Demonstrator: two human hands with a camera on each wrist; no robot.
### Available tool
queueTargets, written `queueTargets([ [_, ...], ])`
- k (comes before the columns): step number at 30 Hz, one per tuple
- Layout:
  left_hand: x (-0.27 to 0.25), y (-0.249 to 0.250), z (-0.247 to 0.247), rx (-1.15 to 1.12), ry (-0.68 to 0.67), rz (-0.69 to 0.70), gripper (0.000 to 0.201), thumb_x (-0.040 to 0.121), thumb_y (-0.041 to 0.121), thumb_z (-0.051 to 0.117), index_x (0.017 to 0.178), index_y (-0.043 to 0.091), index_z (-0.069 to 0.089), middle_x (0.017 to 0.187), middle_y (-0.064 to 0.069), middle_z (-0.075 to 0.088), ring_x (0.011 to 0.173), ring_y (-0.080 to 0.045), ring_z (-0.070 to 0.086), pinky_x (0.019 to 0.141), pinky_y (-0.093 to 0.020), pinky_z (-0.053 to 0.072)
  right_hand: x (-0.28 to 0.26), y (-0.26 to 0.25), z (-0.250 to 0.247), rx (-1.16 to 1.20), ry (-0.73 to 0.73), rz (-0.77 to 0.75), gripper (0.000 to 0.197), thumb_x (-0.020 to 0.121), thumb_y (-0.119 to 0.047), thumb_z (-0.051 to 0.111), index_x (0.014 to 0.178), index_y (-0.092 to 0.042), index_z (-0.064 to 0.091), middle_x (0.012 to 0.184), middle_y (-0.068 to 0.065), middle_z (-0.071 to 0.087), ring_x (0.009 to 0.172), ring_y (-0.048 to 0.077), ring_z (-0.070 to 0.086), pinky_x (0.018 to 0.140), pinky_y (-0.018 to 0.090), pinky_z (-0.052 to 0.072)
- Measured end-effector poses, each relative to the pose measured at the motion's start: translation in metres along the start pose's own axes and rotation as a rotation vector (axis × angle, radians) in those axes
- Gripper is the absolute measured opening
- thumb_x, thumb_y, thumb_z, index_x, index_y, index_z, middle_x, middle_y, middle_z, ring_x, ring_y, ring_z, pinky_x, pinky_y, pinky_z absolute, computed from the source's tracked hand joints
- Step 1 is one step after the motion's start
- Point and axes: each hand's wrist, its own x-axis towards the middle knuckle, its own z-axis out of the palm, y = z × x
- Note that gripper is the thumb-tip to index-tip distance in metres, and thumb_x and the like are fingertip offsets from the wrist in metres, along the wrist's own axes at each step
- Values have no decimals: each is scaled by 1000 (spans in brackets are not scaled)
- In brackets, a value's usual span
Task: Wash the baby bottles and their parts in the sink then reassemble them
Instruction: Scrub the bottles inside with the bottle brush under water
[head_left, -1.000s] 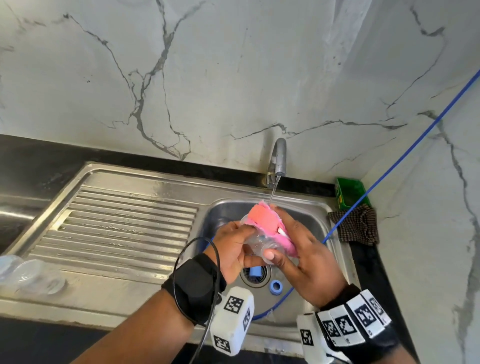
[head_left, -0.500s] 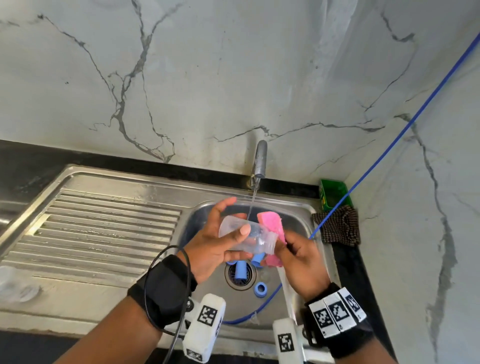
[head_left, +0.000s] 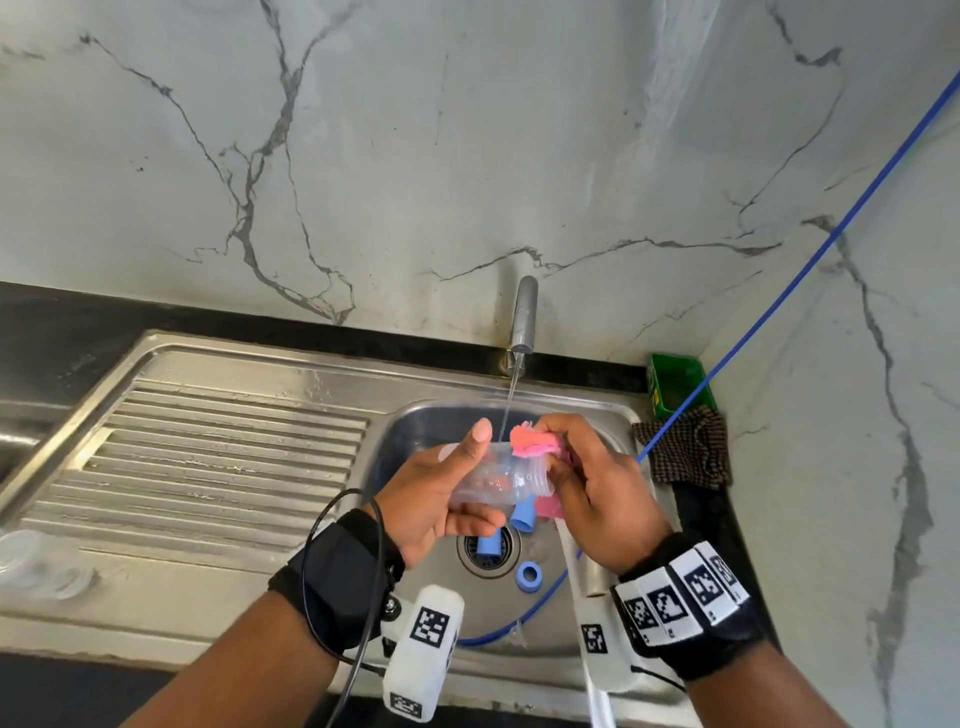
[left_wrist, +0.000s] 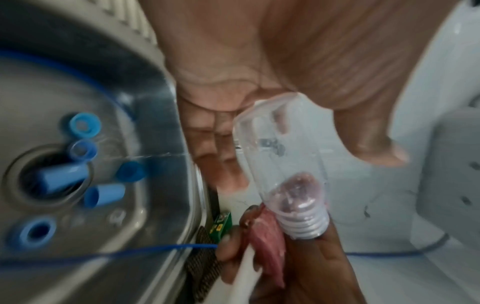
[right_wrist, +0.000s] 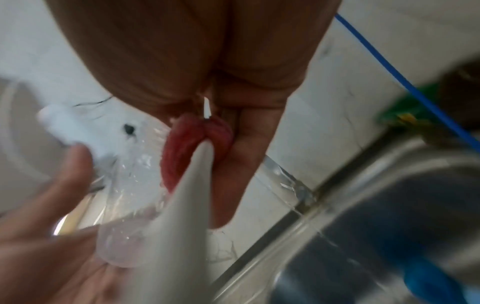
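**Clear bottle held over the basin, pink sponge at its neck**

Above the steel sink (head_left: 291, 374), the left hand (head_left: 431, 499) holds a clear baby bottle (head_left: 493, 480) on its side, threaded neck pointing toward the right hand (head_left: 597, 488). The left fingers curl round the bottle's body from below, and the thumb sticks up past its upper side. The right hand's fingers are clamped on a pink sponge (head_left: 535, 444), which is bunched against the bottle's open neck; the left wrist view shows pink inside the neck (left_wrist: 298, 191). A white handle (right_wrist: 182, 216) runs down from the sponge through the right hand.

A thin stream of water falls from the tap (head_left: 523, 317) just behind the bottle and sponge.

In the basin below, blue bottle parts lie around the drain (head_left: 485, 553): tube-shaped pieces (left_wrist: 64, 176) across the drain and a blue ring (head_left: 530, 576) beside it. A blue cord (head_left: 779, 306) crosses the sink's right rim. A green box (head_left: 675, 382) and a checked cloth (head_left: 685, 457) sit on the bench in the right corner. Clear pieces (head_left: 36, 566) rest at the drainboard's left edge, too blurred to identify.
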Motion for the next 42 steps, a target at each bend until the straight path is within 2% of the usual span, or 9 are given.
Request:
queueTargets([
  [5,-3,-4,-17,265,-114,390,53,86,20,79,131,26,51,125,5,59,92,-16,70,64,-34,59,2,8,9,301,-38,267,33,91,-60,53,118,-42,51,115,-3,72,81,21,74,71,53,61],
  [9,-5,-4,-19,123,-55,242,41,88,30,70,123,14,56,112,-15,70,61,-20,63,50,-32,54,3,2,8,96,-47,135,25,99,-37,52,124,-38,52,111,-13,72,86,16,73,74,48,61],
  [14,-5,-4,-10,119,15,-214,66,85,70,54,112,10,65,86,-13,75,41,-10,43,37,-18,30,5,-5,2,-151,-65,-59,37,89,-18,47,118,-40,51,105,-21,63,88,2,64,83,0,43],
  [20,6,-16,-17,298,-103,266,57,84,36,81,132,28,51,122,-2,61,82,-17,70,70,-32,57,-1,21,5,133,-78,315,26,91,-22,57,112,-37,57,95,1,73,69,23,72,62,48,60],
  [23,3,-13,-12,225,-67,215,36,90,28,72,122,19,59,99,-10,71,61,-22,62,55,-34,55,-1,13,2,90,-50,233,28,98,-11,54,113,-34,58,90,-7,73,63,14,71,60,38,60],
  [28,2,-3,-7,198,-11,-310,70,83,80,47,95,13,65,71,-10,65,39,-10,35,36,-15,23,-2,3,-3,-183,15,-213,39,91,-5,48,121,-28,56,115,-10,67,103,8,63,93,17,49],
  [32,0,-9,-11,169,-67,-64,66,78,76,61,115,22,59,95,-5,67,58,-17,60,46,-26,45,-2,7,0,18,-14,89,41,92,3,51,114,-31,59,94,-20,70,78,11,73,74,30,61],
  [36,-4,-16,-18,278,-85,234,48,87,19,77,128,25,53,114,-12,62,67,-20,63,56,-31,53,-4,13,3,233,-96,318,30,96,-10,59,112,-36,60,89,2,71,58,26,70,55,49,60],
  [42,-9,-17,-17,264,101,-256,69,93,73,41,97,8,64,63,-9,56,37,-11,33,39,-16,21,-8,1,1,-131,-97,-258,50,88,-2,58,123,-38,55,113,-6,64,101,9,63,90,22,50],
])
